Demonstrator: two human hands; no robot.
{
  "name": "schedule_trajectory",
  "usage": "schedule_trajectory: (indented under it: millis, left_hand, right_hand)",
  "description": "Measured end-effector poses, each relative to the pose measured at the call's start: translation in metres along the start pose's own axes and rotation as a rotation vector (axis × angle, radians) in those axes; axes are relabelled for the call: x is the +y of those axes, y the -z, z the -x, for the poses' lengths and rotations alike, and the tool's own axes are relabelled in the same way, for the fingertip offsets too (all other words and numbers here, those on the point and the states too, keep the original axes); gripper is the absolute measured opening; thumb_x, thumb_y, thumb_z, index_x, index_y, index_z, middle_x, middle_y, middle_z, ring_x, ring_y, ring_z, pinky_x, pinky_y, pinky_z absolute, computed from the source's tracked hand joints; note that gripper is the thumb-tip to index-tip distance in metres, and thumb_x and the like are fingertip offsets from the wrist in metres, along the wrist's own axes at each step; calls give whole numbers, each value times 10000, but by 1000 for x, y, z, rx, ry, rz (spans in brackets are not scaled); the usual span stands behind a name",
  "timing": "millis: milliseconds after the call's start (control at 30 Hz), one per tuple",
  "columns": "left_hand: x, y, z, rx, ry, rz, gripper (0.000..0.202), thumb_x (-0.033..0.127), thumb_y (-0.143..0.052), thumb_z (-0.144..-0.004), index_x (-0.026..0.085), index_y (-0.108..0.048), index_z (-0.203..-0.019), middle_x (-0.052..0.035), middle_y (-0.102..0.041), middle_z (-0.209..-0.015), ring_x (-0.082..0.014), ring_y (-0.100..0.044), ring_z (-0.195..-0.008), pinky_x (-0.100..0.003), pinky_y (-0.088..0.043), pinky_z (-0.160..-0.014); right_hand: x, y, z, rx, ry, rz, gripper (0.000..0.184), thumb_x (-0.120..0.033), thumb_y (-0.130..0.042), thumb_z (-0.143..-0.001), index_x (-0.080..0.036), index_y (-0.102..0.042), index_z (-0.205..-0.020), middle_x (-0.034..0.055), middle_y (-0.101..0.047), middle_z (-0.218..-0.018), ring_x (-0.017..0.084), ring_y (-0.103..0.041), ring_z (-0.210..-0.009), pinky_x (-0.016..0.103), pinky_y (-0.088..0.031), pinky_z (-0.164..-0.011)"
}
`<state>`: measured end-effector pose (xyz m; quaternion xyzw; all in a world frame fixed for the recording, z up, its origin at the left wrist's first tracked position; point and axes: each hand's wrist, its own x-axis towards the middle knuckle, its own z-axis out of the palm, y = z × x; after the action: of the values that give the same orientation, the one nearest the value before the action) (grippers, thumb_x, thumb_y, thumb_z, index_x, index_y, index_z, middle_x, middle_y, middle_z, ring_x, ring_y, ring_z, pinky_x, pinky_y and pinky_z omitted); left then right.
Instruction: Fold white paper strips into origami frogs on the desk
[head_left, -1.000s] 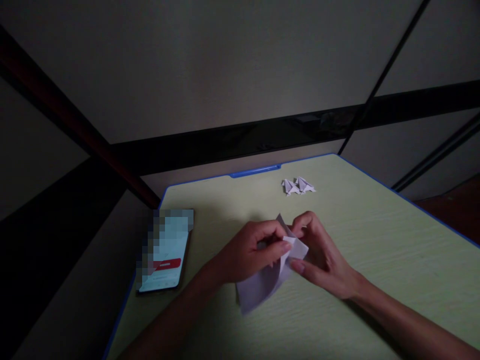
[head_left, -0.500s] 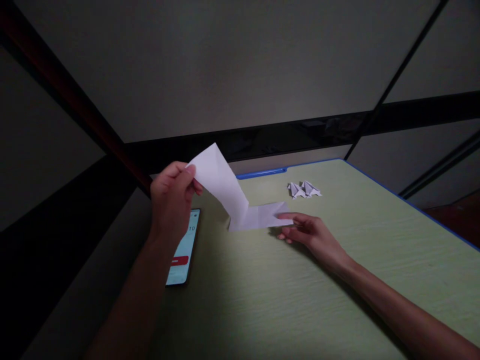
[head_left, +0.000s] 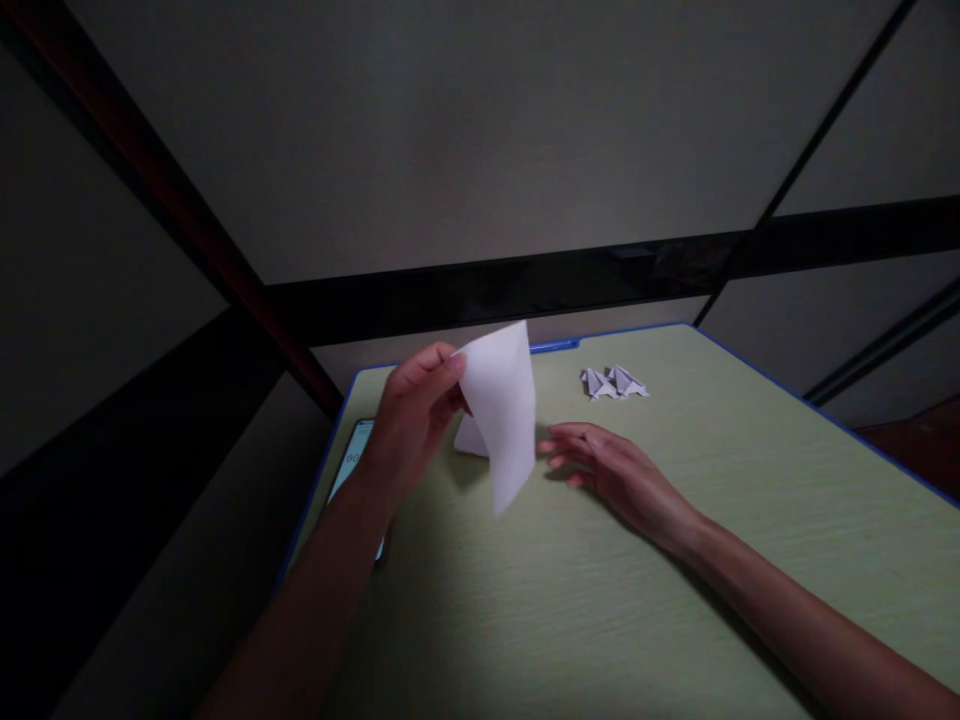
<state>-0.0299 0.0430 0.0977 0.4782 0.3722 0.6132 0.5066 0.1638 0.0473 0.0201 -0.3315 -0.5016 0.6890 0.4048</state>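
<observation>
A white strip of paper (head_left: 501, 410) hangs above the table, bent and creased. My left hand (head_left: 424, 405) pinches its upper left corner between thumb and fingers. Part of the paper shows lower down behind my left hand, near the tabletop. My right hand (head_left: 600, 465) is just to the right of the paper, fingers loosely spread and apart from it, with nothing in them. Beyond my right hand, two small folded white paper figures (head_left: 613, 383) stand side by side on the table.
The light green table (head_left: 600, 620) has a blue edge. A phone (head_left: 352, 460) with a lit screen lies at its left, partly covered by my left forearm. At the back edge is a blue strip (head_left: 555, 347). A pale panelled wall (head_left: 480, 150) rises behind.
My left hand has moved right with the paper, which swung from stretched out to hanging down. My right hand has let go of the paper's other end.
</observation>
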Motion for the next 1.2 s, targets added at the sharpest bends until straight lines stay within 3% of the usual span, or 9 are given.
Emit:
schedule_trajectory:
  millis: [200,300,400,533,633,800,933,1033,1200]
  left_hand:
    - [-46,-17,4,-94,164,-97,178,259,-444,-731,149,-422,-593,31,-450,-559,-69,-444,-523,-197,-386,-525]
    - [-62,-15,5,-144,76,-452,260,324,-342,-789,149,-453,-632,-23,-533,-660,-130,-517,-666,-274,-421,-643]
    - [-72,-9,9,-284,-82,-945,288,302,-303,-810,129,-528,-858,-124,-520,-1086,-205,-419,-1068,-364,-303,-905]
    - [-81,0,18,-432,16,-1418,479,348,-331,-799,81,-356,-1196,-166,-281,-1324,-270,-194,-1232,-458,-188,-970]
    - [-85,6,17,-382,45,-1542,540,390,-321,-798,57,-325,-1223,-168,-244,-1340,-294,-164,-1237,-474,-189,-967]
    - [-84,-1,8,-81,-45,-1089,410,331,-287,-814,62,-559,-960,-175,-485,-1167,-251,-366,-1142,-414,-249,-950]
    - [-87,-25,14,-66,249,-316,467,448,-300,-778,87,-596,-793,-105,-638,-751,-174,-587,-694,-290,-451,-627]
    - [-93,-37,25,-24,328,-152,239,333,-572,-631,99,-587,-681,-36,-609,-610,-121,-545,-556,-226,-419,-532]
    - [-99,-33,30,10,324,-76,155,251,-591,-604,99,-587,-633,-15,-590,-556,-95,-508,-490,-199,-390,-466]
  right_hand:
    - [-8,-1,5,90,-34,-109,194,-243,-633,-630,-159,-549,-783,-2,-603,-676,82,-536,-550,196,-394,-491]
    - [-9,1,6,184,-86,-97,159,-223,-651,-604,-158,-522,-670,-30,-554,-555,64,-475,-420,182,-321,-385]
    - [-9,5,5,263,-81,-91,158,-228,-646,-606,-165,-514,-665,-30,-537,-541,68,-462,-404,193,-316,-375]
    - [-8,7,4,302,-92,-100,164,-225,-647,-599,-159,-504,-643,-25,-524,-537,67,-467,-412,188,-315,-376]
    - [-10,5,5,311,-97,-111,168,-212,-645,-591,-155,-489,-619,-31,-502,-517,58,-449,-403,179,-299,-372]
    - [-12,2,5,315,-95,-125,173,-206,-631,-594,-159,-464,-592,-42,-470,-496,53,-426,-403,182,-291,-384]
    - [-8,3,3,339,-69,-78,181,-221,-633,-586,-160,-463,-601,-33,-490,-524,59,-430,-416,194,-291,-397]
    - [-4,4,3,331,-46,-40,219,-243,-649,-570,-164,-448,-605,-45,-476,-506,62,-431,-407,197,-290,-394]
    - [-1,8,1,316,54,23,378,-212,-650,-570,-217,-453,-894,-66,-528,-530,84,-460,-425,208,-318,-416]
